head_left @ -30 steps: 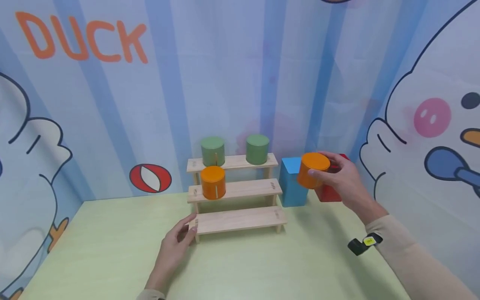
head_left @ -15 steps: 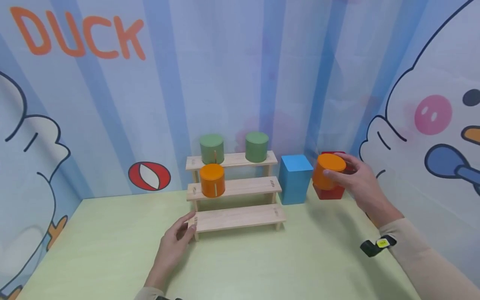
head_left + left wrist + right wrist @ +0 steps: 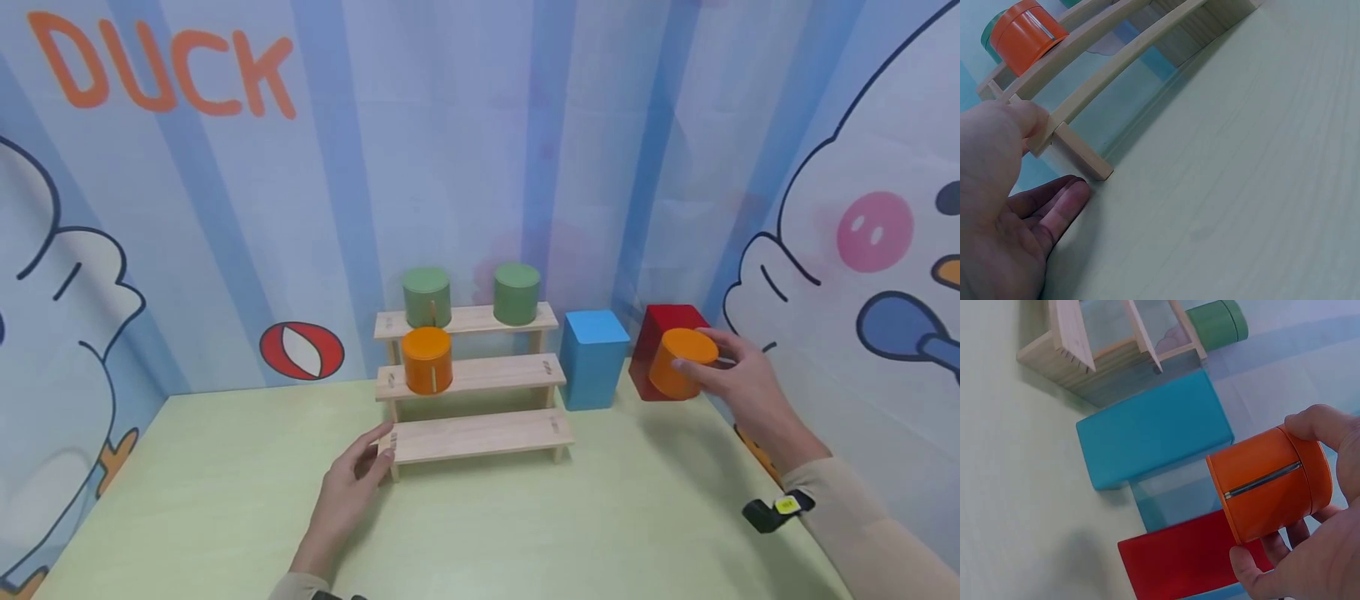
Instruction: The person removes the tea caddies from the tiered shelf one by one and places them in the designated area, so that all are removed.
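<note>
My right hand [image 3: 742,387] grips an orange lidded canister [image 3: 681,365] with a thin slot down its side. It is held upright in front of a red box [image 3: 651,340], partly hiding it; whether they touch cannot be told. In the right wrist view, thumb and fingers clasp the orange canister [image 3: 1266,484] near its lid end. My left hand [image 3: 348,479] holds the left end of the lowest step of a wooden three-step shelf [image 3: 480,437]. On the middle step sits another orange canister [image 3: 427,362]. Two green canisters [image 3: 427,298] stand on the top step.
A tall blue box [image 3: 594,360] stands between the shelf and the red box. Behind everything hangs a striped blue curtain [image 3: 450,167] with cartoon ducks. The pale wood-grain table [image 3: 525,533] extends in front of the shelf.
My right hand has carried the orange canister rightward and slightly down, from in front of the blue box to in front of the red box. The left hand stays at the shelf.
</note>
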Tool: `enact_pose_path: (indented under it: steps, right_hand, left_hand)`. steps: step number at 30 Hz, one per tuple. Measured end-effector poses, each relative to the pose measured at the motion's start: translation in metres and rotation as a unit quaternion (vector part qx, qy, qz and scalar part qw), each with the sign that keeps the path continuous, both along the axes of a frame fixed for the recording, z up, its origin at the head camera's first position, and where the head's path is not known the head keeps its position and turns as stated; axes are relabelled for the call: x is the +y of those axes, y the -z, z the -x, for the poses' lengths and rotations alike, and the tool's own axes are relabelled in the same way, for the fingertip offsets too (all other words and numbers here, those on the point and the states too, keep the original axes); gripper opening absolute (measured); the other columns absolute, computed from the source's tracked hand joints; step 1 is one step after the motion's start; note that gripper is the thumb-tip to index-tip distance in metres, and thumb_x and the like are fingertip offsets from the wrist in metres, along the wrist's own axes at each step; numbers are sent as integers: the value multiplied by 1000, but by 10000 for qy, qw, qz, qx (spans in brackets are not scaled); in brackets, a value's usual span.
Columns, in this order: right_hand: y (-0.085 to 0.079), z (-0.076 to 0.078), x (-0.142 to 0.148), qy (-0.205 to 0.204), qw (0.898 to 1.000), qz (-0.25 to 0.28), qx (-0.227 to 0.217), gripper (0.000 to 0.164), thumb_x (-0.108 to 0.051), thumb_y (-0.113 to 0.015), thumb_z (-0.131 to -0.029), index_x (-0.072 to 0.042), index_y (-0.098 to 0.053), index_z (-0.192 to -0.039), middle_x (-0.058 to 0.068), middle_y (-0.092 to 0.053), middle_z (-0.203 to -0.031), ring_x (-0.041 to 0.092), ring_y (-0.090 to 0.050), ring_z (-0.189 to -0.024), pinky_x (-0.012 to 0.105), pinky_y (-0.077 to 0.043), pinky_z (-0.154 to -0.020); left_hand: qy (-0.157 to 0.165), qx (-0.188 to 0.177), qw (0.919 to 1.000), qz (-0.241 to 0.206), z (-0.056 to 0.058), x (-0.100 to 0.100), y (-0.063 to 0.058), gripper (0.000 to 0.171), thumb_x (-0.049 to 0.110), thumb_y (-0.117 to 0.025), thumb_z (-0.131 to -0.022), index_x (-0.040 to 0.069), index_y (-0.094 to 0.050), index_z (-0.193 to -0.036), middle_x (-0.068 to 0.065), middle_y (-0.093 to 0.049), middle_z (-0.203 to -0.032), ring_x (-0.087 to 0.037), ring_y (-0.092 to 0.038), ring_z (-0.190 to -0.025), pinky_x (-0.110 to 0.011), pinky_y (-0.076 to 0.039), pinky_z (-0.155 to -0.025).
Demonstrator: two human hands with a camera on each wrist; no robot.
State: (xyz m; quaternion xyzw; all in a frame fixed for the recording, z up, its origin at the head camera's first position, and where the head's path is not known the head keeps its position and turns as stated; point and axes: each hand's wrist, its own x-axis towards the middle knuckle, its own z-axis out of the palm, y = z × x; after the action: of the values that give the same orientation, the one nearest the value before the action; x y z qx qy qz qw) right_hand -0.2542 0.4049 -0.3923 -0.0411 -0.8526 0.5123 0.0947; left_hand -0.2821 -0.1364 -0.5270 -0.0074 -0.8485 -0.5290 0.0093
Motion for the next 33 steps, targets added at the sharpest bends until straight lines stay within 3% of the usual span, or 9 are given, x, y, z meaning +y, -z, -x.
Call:
enact_pose_path:
  steps: [14, 25, 31, 33]
  right_hand:
    - [33, 9, 10, -101, 9991, 28, -399, 89, -40, -73, -110, 2, -26, -172, 33, -37, -168, 46, -48, -139, 15, -57, -88]
    - [50, 12, 15, -134, 9972, -251, -689, 89, -42, -70, -111, 3, -24, -173, 33, -35, -169, 50, -43, -143, 19, -53, -89]
    - [56, 10, 21, 42, 9956, -484, -800, 95, -48, -69, -110, 5, -22, -173, 36, -33, -170, 54, -40, -145, 34, -54, -98]
    - [57, 9, 23, 60, 9953, -501, -822, 96, -48, -69, -110, 6, -21, -172, 37, -31, -171, 55, -38, -147, 34, -52, -98]
  left_hand:
    - [-90, -22, 9999, -50, -5, -8, 1, 47, 40, -64, -115, 38, -58, -162, -11, -67, -151, -29, -65, -133, -49, -59, -111]
    - [-65, 136, 9998, -127, -7, -10, 1, 48, 37, -66, -114, 36, -59, -161, -9, -68, -149, -28, -65, -132, -51, -56, -114]
    - [3, 215, 9997, -153, -1, -6, 5, 47, 37, -66, -114, 38, -60, -161, -7, -69, -149, -25, -65, -130, -49, -56, -114]
    - [17, 249, 9995, -185, -1, -5, 4, 47, 36, -67, -114, 38, -60, -161, -7, -69, -149, -26, -66, -131, -49, -57, -114]
